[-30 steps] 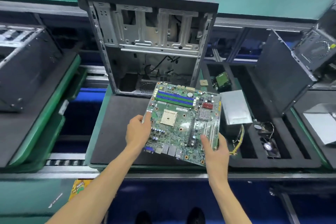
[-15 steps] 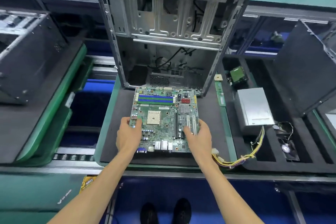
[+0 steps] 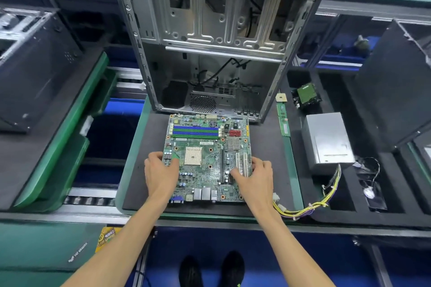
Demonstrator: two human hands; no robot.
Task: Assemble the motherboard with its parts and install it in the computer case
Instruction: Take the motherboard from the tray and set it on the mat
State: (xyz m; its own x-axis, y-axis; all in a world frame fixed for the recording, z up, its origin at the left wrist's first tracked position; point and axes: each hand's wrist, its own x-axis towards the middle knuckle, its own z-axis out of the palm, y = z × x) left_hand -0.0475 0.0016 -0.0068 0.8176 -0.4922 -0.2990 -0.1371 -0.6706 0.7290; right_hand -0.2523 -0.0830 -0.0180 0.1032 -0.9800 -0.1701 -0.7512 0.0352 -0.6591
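Both of your hands are on the motherboard [image 3: 207, 158], which lies flat on the dark foam mat [image 3: 144, 170] just near of the open computer case [image 3: 210, 42]. Your left hand [image 3: 161, 175] curls over the board's left edge, thumb on top beside the square CPU socket [image 3: 193, 155]. Your right hand [image 3: 254, 179] grips the right edge, fingers bent over the white expansion slots [image 3: 241, 164]. Whether the board's weight rests fully on the mat you cannot tell.

On the board, blue and green memory slots [image 3: 196, 131] run across the far part, with a red connector block [image 3: 234, 133] and a small silver heatsink [image 3: 233, 143] to their right. A white label strip sits just near of the memory slots, but its print is too small to read. The rear ports, one blue, line the near edge.

To the right, a foam tray [image 3: 303, 214] holds a green memory stick [image 3: 283, 121], a small square chip [image 3: 281, 97], a green circuit part [image 3: 306, 94], a silver power supply [image 3: 327, 140] with yellow cables [image 3: 310, 206], and a small fan [image 3: 370, 191]. At the near left, a yellow sticker [image 3: 106, 239] carries writing that is too blurred to make out. Your dark shoes [image 3: 212, 268] show below.
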